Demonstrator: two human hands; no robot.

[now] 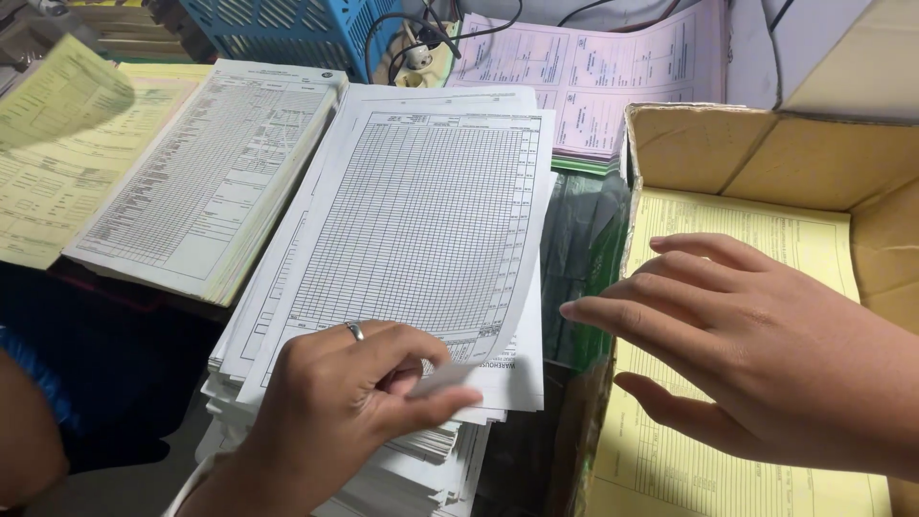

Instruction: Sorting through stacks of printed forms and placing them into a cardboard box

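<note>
Head camera, looking down at a pretty crowded desk. The left hand, with a ring on one finger, is pinching the bottom corner of the top sheet on the white paper stack, thumb and fingers closed on the lifted edge. That sheet is a printed grid form, sitting a bit crooked on the pile right in the middle of the view.

The right hand is loose and holding nothing, fingers spread flat and pointing left, hovering over the cardboard box on the right side. Inside the box there's a pile of yellow forms, and the hand covers most of the middle of them.

Between the white stack and the box wall there's a dark green bundle wedged in the gap, which is what sits between the two hands.

Counting piles: one white stack in the middle, one second stack of forms just left of it with coloured edges, one lot of loose yellow sheets far left, one pile of pink forms up top behind the box. So five paper piles with the boxed one. A blue plastic crate and some cables sit at the back.
</note>
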